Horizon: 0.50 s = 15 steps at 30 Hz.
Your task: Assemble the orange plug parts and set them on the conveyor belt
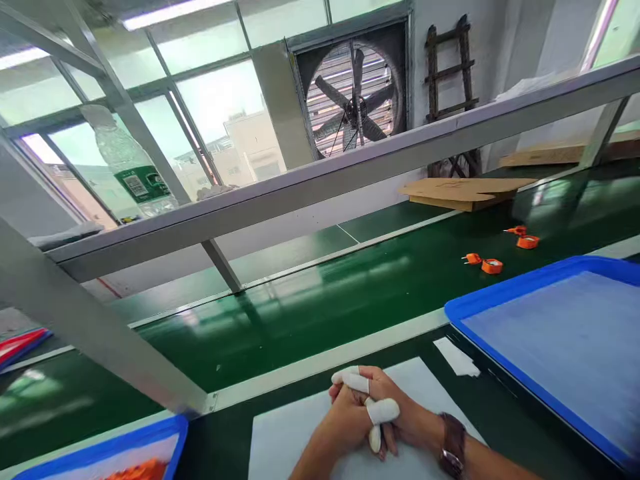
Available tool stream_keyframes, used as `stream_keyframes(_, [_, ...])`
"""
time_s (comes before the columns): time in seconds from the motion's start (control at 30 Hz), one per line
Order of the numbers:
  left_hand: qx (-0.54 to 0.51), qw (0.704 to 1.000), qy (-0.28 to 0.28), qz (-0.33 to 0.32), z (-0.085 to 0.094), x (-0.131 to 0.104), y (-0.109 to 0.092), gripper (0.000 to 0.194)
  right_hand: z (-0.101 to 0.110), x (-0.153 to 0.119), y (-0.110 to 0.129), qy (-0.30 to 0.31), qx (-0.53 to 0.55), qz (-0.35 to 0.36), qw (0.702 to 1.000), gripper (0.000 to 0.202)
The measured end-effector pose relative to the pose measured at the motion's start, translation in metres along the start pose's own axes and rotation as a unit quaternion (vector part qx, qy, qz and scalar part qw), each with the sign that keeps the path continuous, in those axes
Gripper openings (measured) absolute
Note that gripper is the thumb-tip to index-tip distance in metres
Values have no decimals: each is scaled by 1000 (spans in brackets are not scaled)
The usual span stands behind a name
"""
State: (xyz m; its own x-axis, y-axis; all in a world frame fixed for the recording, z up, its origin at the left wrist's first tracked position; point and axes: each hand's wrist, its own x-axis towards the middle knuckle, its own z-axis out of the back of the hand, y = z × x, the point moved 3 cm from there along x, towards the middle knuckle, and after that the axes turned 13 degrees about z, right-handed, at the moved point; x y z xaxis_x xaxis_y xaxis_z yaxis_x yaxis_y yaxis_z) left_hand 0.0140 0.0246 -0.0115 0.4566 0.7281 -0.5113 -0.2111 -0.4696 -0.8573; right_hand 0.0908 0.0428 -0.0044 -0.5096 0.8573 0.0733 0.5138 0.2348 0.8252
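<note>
My left hand (pixel 345 419) and my right hand (pixel 397 399) are clasped together, fingers interlaced and closed round each other. No object shows between them. White finger cots (pixel 383 411) cover several fingertips and a thumb. A brown-strapped wristwatch (pixel 453 445) sits on my right wrist. Beneath the hands lies a white sheet (pixel 287 427) on the dark green worktop. A small torn piece of white paper (pixel 457 357) rests to the right of the sheet, beside a blue tray (pixel 545 373).
Behind the worktop runs a green conveyor belt (pixel 300 313) carrying orange plug-like parts (pixel 492 267). At lower left, another blue tray (pixel 177 443) contains orange pieces (pixel 137 471). A metal shelf rail (pixel 310 190) crosses above, with a plastic bottle (pixel 133 163) on it. Flat cardboard (pixel 465 190) lies farther back.
</note>
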Motion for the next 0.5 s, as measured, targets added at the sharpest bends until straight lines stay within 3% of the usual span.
stream_keyframes(0.27, [12,1000,2,1,3,2,4,47,-5,-4,7,-11,8,-10,1000,23])
stream_keyframes(0.5, [16,1000,-20,2,2,1,3,50,-3,-2,-1,-9,11,-25,1000,24])
